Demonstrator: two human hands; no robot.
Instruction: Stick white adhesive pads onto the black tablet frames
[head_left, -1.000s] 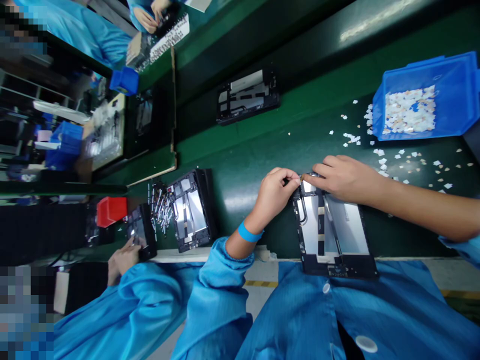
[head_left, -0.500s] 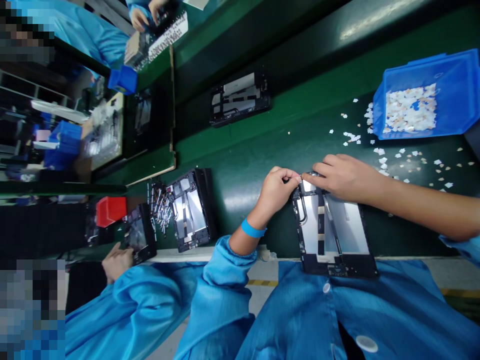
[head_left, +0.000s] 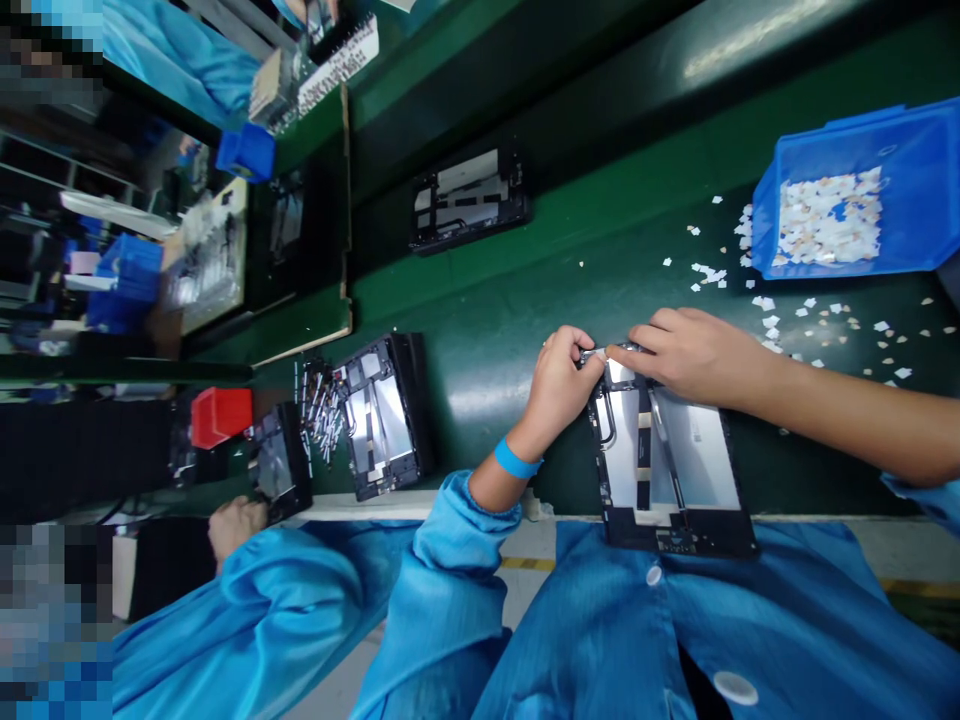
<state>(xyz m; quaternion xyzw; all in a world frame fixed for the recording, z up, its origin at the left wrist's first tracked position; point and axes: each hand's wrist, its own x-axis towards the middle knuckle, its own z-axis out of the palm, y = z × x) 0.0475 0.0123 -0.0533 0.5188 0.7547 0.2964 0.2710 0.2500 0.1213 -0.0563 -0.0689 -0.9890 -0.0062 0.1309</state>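
Head view: left hand [head_left: 559, 385] and right hand [head_left: 694, 352], grips closed, pinch a small strip [head_left: 598, 354] at the open tablet's [head_left: 664, 460] far edge.

Blue bin [head_left: 911, 180] of white scraps [head_left: 829, 218] on green desk [head_left: 525, 300]; loose scraps beside it; red box [head_left: 220, 415] far left; second open device [head_left: 384, 415] nearby

An electronics assembly line: a green conveyor belt [head_left: 525, 300] carries opened tablet chassis [head_left: 466, 198] at twelve o'clock, a blue parts bin [head_left: 900, 170] sits at two o'clock, and blue-smocked co-workers [head_left: 247, 620] stand at eight o'clock.
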